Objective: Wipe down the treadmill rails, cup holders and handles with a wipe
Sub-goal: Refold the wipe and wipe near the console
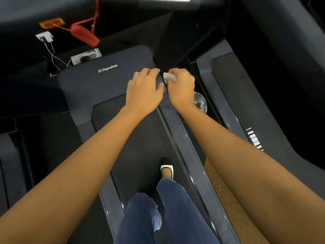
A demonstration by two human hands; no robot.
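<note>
I look down at a dark grey treadmill with a black belt (140, 138). Its motor hood (105, 80) carries a white logo. My right hand (181, 87) pinches a small crumpled white wipe (167, 77) at the front end of the right side rail (186, 148). My left hand (144, 90) lies beside it, palm down, on the hood's right corner with fingers bent over the edge; what they touch is hidden. Both forearms reach forward over the belt.
A red safety clip (84, 35) on a red cord hangs from the console at upper left, near white cables (52, 53). A clear plastic bottle (200, 102) lies just right of the rail. A second treadmill (246, 103) stands to the right. My legs and shoe (167, 170) are on the belt.
</note>
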